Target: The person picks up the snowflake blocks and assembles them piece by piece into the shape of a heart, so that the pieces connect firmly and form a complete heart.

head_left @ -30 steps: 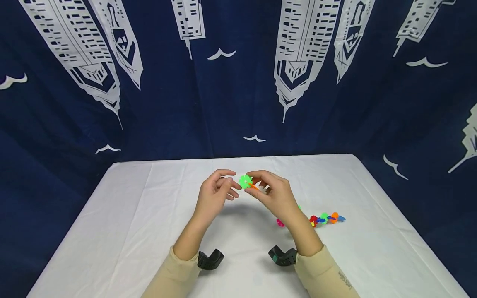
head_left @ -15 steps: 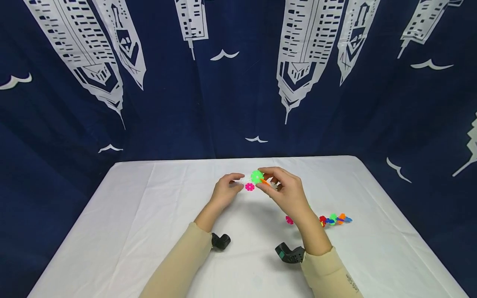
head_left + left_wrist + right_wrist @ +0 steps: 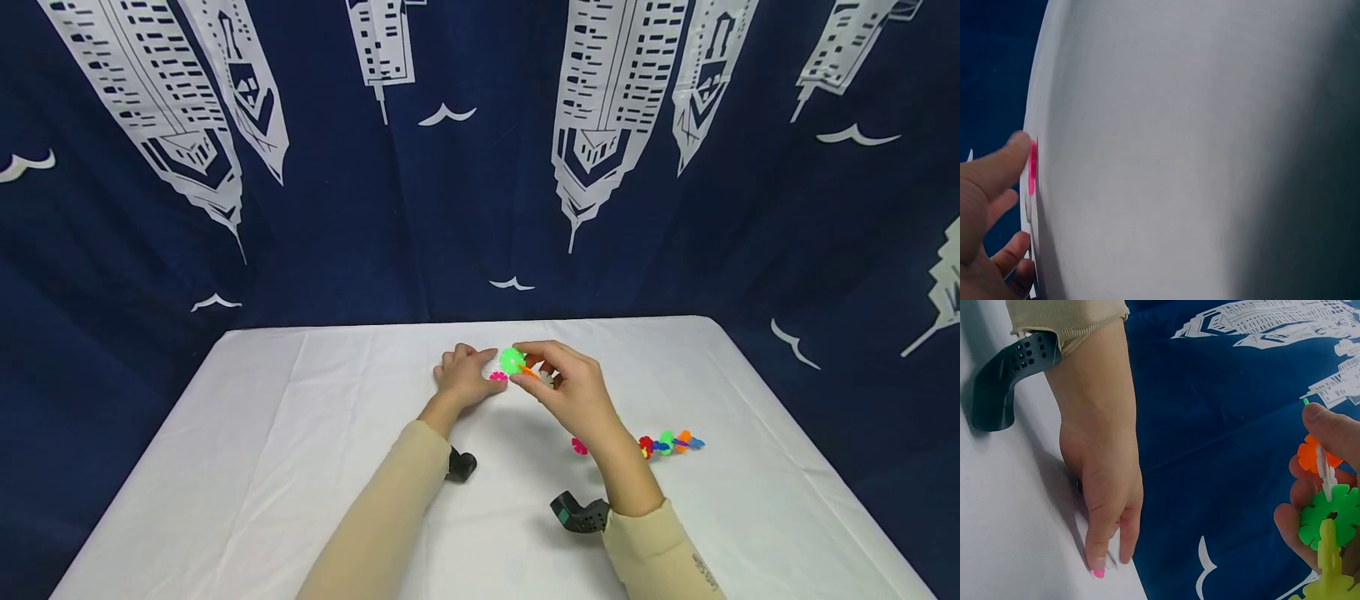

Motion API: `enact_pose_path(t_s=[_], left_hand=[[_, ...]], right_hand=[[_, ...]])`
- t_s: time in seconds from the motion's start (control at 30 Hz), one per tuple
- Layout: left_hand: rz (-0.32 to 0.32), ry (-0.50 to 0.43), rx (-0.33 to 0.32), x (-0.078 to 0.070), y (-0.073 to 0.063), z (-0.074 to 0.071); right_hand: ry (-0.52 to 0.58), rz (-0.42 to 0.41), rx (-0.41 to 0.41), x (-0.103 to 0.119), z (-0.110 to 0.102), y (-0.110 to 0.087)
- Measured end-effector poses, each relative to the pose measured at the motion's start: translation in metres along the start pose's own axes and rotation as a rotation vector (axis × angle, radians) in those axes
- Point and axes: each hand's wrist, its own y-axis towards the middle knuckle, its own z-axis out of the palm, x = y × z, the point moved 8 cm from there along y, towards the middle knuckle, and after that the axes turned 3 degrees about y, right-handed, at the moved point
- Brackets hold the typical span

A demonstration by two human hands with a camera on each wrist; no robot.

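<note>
High over the table, my right hand (image 3: 566,383) pinches a chain of interlocking flower-shaped plastic discs. Its green disc (image 3: 512,361) faces the head camera, with an orange disc behind. The right wrist view also shows a white disc (image 3: 1326,475), another green disc (image 3: 1311,520) and a yellow disc (image 3: 1330,589) hanging along the fingers. My left hand (image 3: 463,379) reaches down to the table's far part, thumb and forefinger spread apart. A pink disc (image 3: 498,377) lies at its thumb tip, beside a whitish piece partly hidden by the hand.
A second chain of colored discs (image 3: 666,442) lies on the white tablecloth (image 3: 300,483) at the right. A loose pink disc (image 3: 579,446) rests beside my right forearm. Behind the table hangs a dark blue curtain (image 3: 480,200).
My left hand has left the chain and come down to the pink disc on the table. The right hand still holds the chain, shifted slightly to the right.
</note>
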Motion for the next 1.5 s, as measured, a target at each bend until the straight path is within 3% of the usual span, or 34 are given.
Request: enact_pose_path(t_s=[0.13, 0.33, 0.53, 0.73, 0.9, 1.2, 1.4, 1.5], left_hand=[[0.011, 0.05, -0.009, 0.001, -0.002, 0.002], [0.068, -0.014, -0.028, 0.002, -0.009, -0.003], [0.142, -0.07, 0.017, 0.004, -0.026, -0.005], [0.192, -0.055, 0.034, 0.012, -0.044, -0.009], [0.178, -0.079, 0.022, 0.019, -0.05, -0.015], [0.118, -0.026, 0.003, 0.02, -0.041, -0.016], [0.076, -0.124, -0.061, 0.026, -0.041, -0.021], [0.05, -0.273, -0.104, 0.031, -0.045, -0.027]], right_hand=[[-0.012, 0.019, 0.011, -0.001, 0.002, -0.002], [-0.029, 0.037, 0.026, -0.003, 0.002, -0.002], [-0.038, 0.032, 0.032, -0.002, 0.002, -0.001], [-0.038, 0.041, 0.041, -0.002, 0.003, -0.002], [-0.049, 0.052, 0.058, -0.002, 0.004, -0.002], [-0.049, 0.029, 0.054, 0.0, 0.004, -0.002], [-0.055, 0.028, 0.054, 0.0, 0.004, -0.002], [-0.051, 0.032, 0.058, 0.001, 0.003, -0.002]])
